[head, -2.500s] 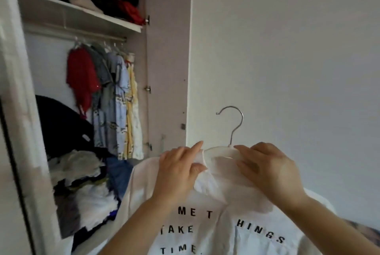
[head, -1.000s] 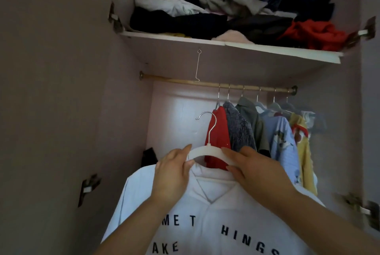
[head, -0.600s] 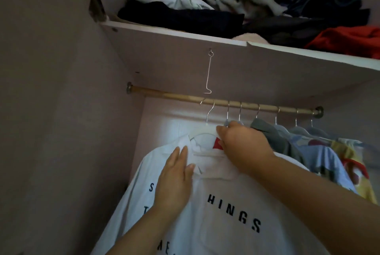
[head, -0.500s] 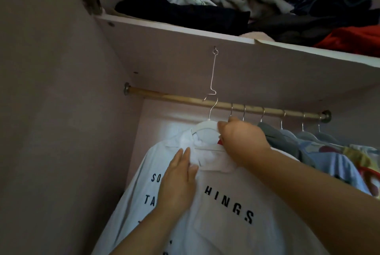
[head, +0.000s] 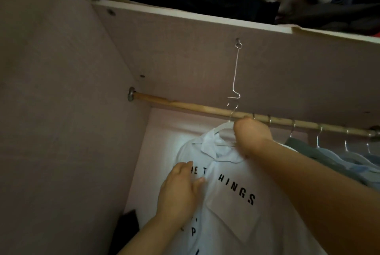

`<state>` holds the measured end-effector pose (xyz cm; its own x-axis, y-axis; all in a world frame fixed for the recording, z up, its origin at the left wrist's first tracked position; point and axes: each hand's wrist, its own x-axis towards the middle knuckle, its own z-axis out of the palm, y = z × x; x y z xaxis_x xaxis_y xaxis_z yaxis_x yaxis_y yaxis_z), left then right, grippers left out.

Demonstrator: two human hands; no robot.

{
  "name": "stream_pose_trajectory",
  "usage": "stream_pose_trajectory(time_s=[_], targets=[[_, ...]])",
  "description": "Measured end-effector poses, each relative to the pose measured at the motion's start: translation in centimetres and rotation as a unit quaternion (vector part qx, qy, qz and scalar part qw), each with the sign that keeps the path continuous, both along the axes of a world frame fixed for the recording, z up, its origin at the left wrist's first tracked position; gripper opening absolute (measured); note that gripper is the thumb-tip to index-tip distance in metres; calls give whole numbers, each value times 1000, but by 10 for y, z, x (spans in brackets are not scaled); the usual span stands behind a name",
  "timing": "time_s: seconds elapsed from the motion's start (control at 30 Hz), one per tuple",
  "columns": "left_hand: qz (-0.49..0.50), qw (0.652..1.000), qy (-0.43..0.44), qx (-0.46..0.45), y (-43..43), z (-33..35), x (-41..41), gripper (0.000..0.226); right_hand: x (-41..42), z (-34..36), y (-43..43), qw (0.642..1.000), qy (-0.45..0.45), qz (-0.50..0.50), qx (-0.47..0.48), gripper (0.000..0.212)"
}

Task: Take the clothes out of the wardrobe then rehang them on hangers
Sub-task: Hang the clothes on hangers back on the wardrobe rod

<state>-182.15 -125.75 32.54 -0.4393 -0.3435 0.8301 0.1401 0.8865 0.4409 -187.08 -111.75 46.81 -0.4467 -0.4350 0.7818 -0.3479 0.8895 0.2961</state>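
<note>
Evidently the hanging step is nearing its end: the white cotton shirt with black block lettering [head: 236, 203] is draping from a white plastic hanger [head: 223, 127] inside the wardrobe, high up and just left of the row of grey and blue garments on wire hangers [head: 320, 156]. The hanger's thin metal hook [head: 233, 110] is crossing the round wooden rail [head: 185, 105], but blur is hiding whether it is properly seated.

The hands are working apart. The right hand [head: 251, 133] is gripping the hanger at its neck, knuckles toward the camera and fingertips out of sight. The left hand [head: 178, 191] is lying flat on the shirt's chest, fingers nearly straight, clamping nothing.

The shirt is looking light, soft and limp, so it is offering no firm hold of its own; lifting it by the cloth would probably drag it off the smooth hanger shoulders. The stiff hanger neck, where the right hand is, is the sensible place to carry it, with the flat left palm only steadying the front. The collar [head: 209, 145] is sitting crumpled and may want smoothing.

A bent wire hook [head: 236, 69] is dangling from the underside of the pale wooden shelf [head: 185, 16], close above the hanger's hook, and could snag it.
</note>
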Motion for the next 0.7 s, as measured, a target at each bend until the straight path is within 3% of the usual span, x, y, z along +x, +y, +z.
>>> stream_pose_trajectory(time_s=[0.4, 0.57, 0.7], targets=[[-5, 998, -47, -36, 11, -37, -17, 53, -29, -47, -19, 997, -66, 40, 1, 29], [-15, 996, -76, -36, 21, -52, -13, 51, -10, -95, -5, 996, 2, 47, 81, 52], [-29, 994, -102, -26, 30, -71, -6, 54, 9, -137, 12, 992, -3, 71, 107, 49]])
